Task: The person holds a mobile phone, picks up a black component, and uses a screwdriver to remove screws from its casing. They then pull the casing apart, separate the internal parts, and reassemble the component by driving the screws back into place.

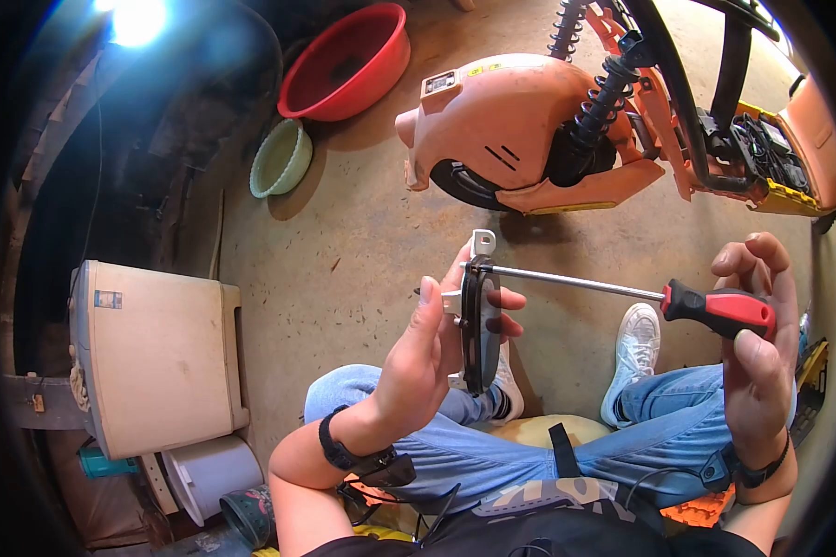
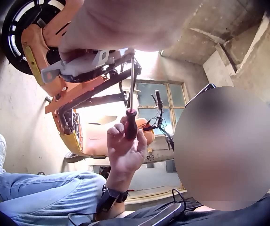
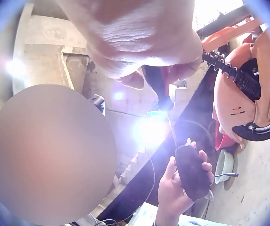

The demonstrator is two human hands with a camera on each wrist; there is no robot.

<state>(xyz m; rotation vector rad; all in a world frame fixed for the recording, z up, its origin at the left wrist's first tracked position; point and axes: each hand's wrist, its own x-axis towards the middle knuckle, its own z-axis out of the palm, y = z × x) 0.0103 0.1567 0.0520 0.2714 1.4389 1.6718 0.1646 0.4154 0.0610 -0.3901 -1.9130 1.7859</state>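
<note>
My left hand (image 1: 411, 360) grips a dark oval part with white mounting tabs (image 1: 474, 325), held on edge above my lap. Its thumb lies on the tabbed side, and fingertips show past the dark face. In the right wrist view that dark face (image 3: 192, 172) appears broad and smooth. A red and black screwdriver (image 1: 720, 311) is held by its handle in my right hand (image 1: 760, 381), between thumb and fingers. The screwdriver's metal shaft (image 1: 576, 281) runs nearly level to the left, its tip right at the part's upper edge.
An orange electric scooter (image 1: 520, 111) stands ahead with its wheel and shock absorber exposed. Behind it to the left are a red basin (image 1: 395, 56) and a pale green basin (image 1: 286, 160). A white box-like cabinet (image 1: 158, 343) and a white bucket (image 1: 215, 478) stand at left.
</note>
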